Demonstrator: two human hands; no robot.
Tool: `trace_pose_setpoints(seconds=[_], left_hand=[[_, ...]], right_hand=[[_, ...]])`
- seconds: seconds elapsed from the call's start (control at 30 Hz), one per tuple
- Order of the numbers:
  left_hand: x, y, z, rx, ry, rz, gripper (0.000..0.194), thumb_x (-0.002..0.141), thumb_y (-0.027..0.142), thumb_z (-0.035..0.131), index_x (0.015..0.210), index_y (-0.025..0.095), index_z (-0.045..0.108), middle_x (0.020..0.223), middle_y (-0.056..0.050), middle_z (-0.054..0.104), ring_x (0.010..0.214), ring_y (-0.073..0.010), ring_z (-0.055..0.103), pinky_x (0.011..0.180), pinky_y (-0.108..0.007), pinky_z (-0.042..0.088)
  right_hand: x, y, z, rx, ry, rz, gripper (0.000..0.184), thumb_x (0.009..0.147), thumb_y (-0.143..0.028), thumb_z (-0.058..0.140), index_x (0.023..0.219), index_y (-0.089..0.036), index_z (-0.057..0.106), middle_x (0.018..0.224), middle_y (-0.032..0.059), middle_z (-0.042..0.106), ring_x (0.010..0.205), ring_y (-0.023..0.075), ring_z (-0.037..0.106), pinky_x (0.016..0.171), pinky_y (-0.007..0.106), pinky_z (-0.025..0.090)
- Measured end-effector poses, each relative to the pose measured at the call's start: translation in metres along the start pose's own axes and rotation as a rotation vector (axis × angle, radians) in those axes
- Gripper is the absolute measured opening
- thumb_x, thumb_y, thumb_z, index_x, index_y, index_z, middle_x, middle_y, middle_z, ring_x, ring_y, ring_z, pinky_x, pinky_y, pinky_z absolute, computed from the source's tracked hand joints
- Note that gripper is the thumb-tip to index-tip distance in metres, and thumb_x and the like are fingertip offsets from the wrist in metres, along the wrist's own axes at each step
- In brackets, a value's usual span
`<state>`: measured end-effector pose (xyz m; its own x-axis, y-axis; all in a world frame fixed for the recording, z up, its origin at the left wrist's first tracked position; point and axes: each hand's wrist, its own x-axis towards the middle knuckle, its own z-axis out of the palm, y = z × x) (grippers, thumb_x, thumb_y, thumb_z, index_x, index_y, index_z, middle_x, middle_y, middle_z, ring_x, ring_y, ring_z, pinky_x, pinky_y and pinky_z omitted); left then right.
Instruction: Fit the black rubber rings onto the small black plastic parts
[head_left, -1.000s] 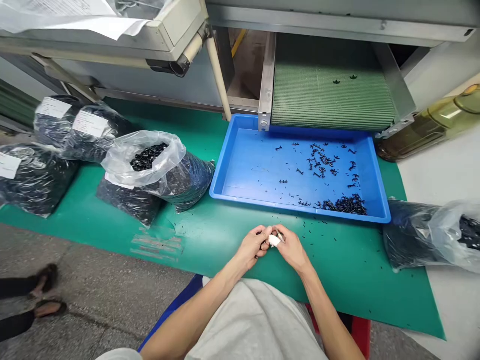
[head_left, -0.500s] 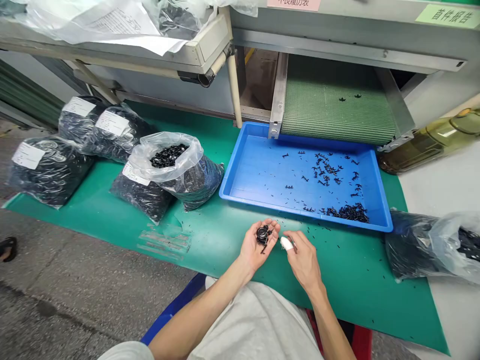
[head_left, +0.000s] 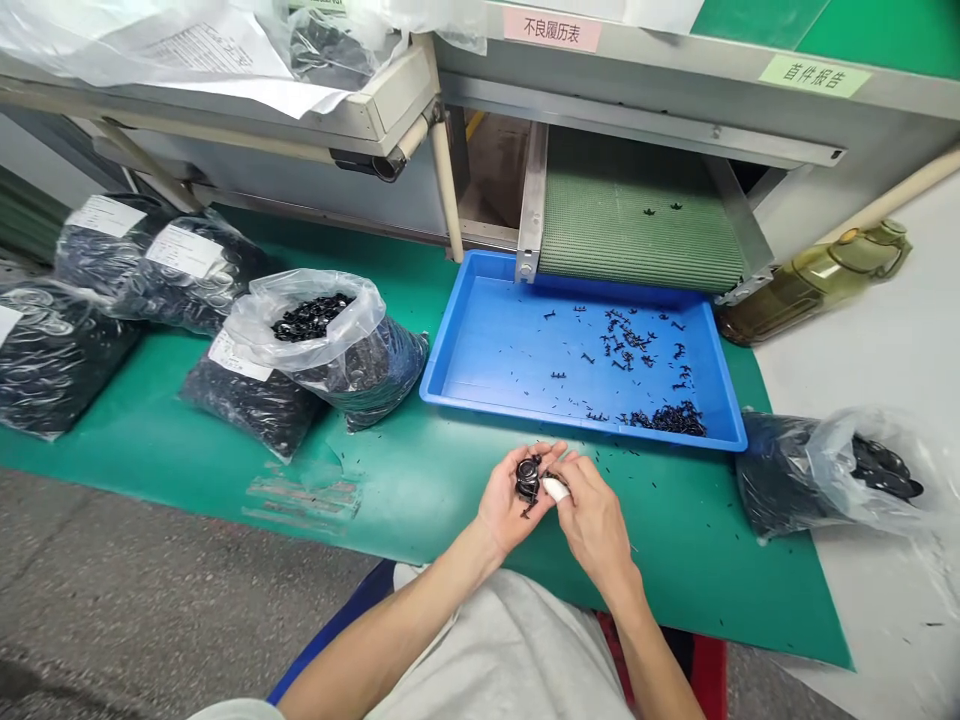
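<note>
My left hand [head_left: 501, 505] is turned palm up and cupped, with several small black plastic parts [head_left: 528, 478] lying in it. Some are ring-shaped and one is a thin branched piece. Close against its fingers, my right hand [head_left: 596, 515] has its thumb and fingers pinched together over a small dark bit, partly hidden. A white cover [head_left: 556, 489] wraps one of its digits, seemingly the thumb. Just beyond both hands, a blue tray [head_left: 495, 345] holds scattered small black parts [head_left: 630, 340] and a denser pile [head_left: 675, 418] in its near right corner.
A green conveyor belt [head_left: 637, 235] ends over the tray's far side, carrying two black pieces. Left stand an open bag [head_left: 337, 370] of black parts and several labelled bags [head_left: 202, 275]. Right are another open bag [head_left: 780, 470] and a tinted bottle [head_left: 810, 285]. Black bits dot the green mat [head_left: 442, 500].
My right hand has moved left, up against the fingers of my left hand, and its digits have closed together. The view has swung slightly right.
</note>
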<state>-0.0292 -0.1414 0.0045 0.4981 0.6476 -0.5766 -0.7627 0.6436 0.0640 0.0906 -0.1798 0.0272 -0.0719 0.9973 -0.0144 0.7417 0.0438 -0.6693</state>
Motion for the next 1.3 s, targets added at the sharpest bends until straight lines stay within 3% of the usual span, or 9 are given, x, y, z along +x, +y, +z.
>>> trace_pose_setpoints(seconds=[0.13, 0.23, 0.33, 0.4, 0.5, 0.63, 0.73, 0.9, 1.3], left_hand=[[0.001, -0.003, -0.006, 0.179, 0.06, -0.003, 0.015, 0.08, 0.03, 0.06, 0.081, 0.015, 0.061, 0.078, -0.003, 0.066, 0.065, -0.0126, 0.062, 0.056, -0.023, 0.051], [0.0, -0.008, -0.009, 0.458, 0.061, 0.003, 0.028, 0.077, 0.042, 0.065, 0.079, 0.014, 0.058, 0.056, 0.003, 0.05, 0.043, -0.0044, 0.041, 0.035, -0.014, 0.028], [-0.003, -0.01, -0.008, 0.636, -0.051, 0.0, 0.037, 0.076, 0.051, 0.065, 0.076, 0.015, 0.054, 0.052, 0.007, 0.038, 0.04, -0.0022, 0.025, 0.034, -0.014, 0.011], [-0.005, -0.008, -0.007, 0.697, -0.09, 0.0, 0.039, 0.075, 0.053, 0.064, 0.074, 0.015, 0.052, 0.053, 0.008, 0.034, 0.042, -0.0022, 0.021, 0.035, -0.016, 0.01], [-0.007, -0.004, -0.002, 0.728, -0.086, 0.015, 0.041, 0.075, 0.055, 0.063, 0.077, 0.015, 0.053, 0.06, 0.006, 0.038, 0.044, -0.0022, 0.023, 0.036, -0.016, 0.01], [-0.008, -0.001, 0.002, 0.721, -0.055, 0.019, 0.041, 0.075, 0.055, 0.062, 0.08, 0.015, 0.053, 0.07, 0.003, 0.045, 0.046, -0.0019, 0.027, 0.036, -0.016, 0.01], [-0.008, -0.002, 0.004, 0.718, -0.049, 0.009, 0.04, 0.075, 0.054, 0.063, 0.082, 0.016, 0.052, 0.069, 0.004, 0.044, 0.046, -0.0019, 0.027, 0.036, -0.016, 0.011], [-0.007, -0.005, 0.005, 0.743, -0.027, -0.006, 0.042, 0.074, 0.055, 0.064, 0.076, 0.016, 0.05, 0.068, 0.004, 0.044, 0.045, -0.0013, 0.026, 0.036, -0.016, 0.01], [-0.006, -0.005, 0.0, 0.797, -0.007, 0.003, 0.041, 0.077, 0.054, 0.061, 0.07, 0.015, 0.049, 0.066, 0.004, 0.042, 0.046, -0.002, 0.024, 0.037, -0.017, 0.01]], right_hand=[[-0.002, 0.002, -0.011, 0.112, 0.039, -0.004, 0.03, 0.084, -0.011, 0.038, 0.102, -0.023, 0.06, 0.098, 0.0037, 0.057, 0.082, 0.014, 0.058, 0.07, 0.024, 0.045], [-0.003, 0.003, -0.016, 0.076, 0.02, -0.023, 0.033, 0.083, -0.009, 0.037, 0.104, -0.023, 0.059, 0.098, 0.0043, 0.056, 0.079, 0.0141, 0.058, 0.07, 0.025, 0.045], [-0.002, 0.004, -0.021, 0.046, -0.012, -0.008, 0.03, 0.084, -0.011, 0.037, 0.099, -0.023, 0.059, 0.097, 0.004, 0.057, 0.076, 0.0138, 0.057, 0.068, 0.026, 0.045], [-0.001, 0.006, -0.025, 0.054, -0.059, -0.002, 0.028, 0.084, -0.011, 0.037, 0.099, -0.023, 0.058, 0.097, 0.0039, 0.057, 0.077, 0.0141, 0.057, 0.068, 0.026, 0.045], [0.0, 0.012, -0.03, 0.145, -0.106, -0.047, 0.036, 0.086, -0.014, 0.035, 0.116, -0.023, 0.052, 0.104, 0.0055, 0.057, 0.086, 0.0157, 0.058, 0.074, 0.028, 0.048], [-0.003, 0.025, -0.031, 0.22, -0.067, -0.067, 0.045, 0.085, -0.01, 0.03, 0.124, -0.022, 0.047, 0.105, 0.0057, 0.059, 0.093, 0.0163, 0.058, 0.08, 0.03, 0.048], [-0.01, 0.03, -0.027, 0.039, -0.073, -0.048, 0.048, 0.082, -0.006, 0.031, 0.122, -0.022, 0.051, 0.102, 0.0056, 0.061, 0.089, 0.0173, 0.059, 0.076, 0.03, 0.048], [-0.015, 0.027, -0.026, -0.299, -0.053, -0.147, 0.042, 0.082, -0.005, 0.033, 0.115, -0.018, 0.056, 0.088, 0.0063, 0.062, 0.081, 0.0197, 0.056, 0.07, 0.031, 0.044], [-0.008, 0.023, -0.022, -0.563, -0.066, -0.229, 0.029, 0.088, -0.007, 0.037, 0.103, -0.02, 0.058, 0.078, 0.0039, 0.059, 0.072, 0.019, 0.051, 0.066, 0.031, 0.037]])
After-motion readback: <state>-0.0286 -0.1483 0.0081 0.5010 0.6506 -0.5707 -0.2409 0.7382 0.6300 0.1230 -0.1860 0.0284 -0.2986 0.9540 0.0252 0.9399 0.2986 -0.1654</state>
